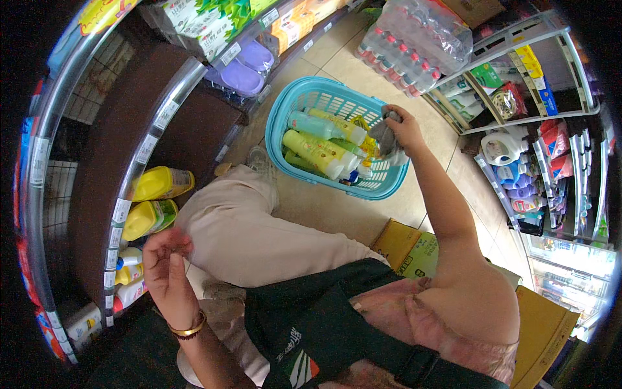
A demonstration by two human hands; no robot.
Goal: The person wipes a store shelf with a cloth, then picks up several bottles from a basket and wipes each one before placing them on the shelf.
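My right hand (407, 130) grips a crumpled grey cloth (387, 138) at the right end of a turquoise plastic basket (277, 116), partly over its rim. Inside the basket lie several bottles on their sides: yellow-green bottles (311, 150) with pale caps, a light blue-green bottle (313, 125), and a bright yellow item (362, 127) partly hidden by the cloth. With its fingers loosely curled and slightly blurred, my left hand (170, 277) appears to hold nothing. It is beside the lower left shelf, just below a yellow bottle (150, 220) and another yellow jug (163, 184).
Shrink-wrapped drink bottles (403, 53) stand on the tiled floor beyond the basket. Purple slippers (245, 73) and packaged goods (199, 29) fill the upper-left shelf. Detergent jugs (504, 146) line the right shelving. Cardboard boxes (396, 239) lie beside me on the right.
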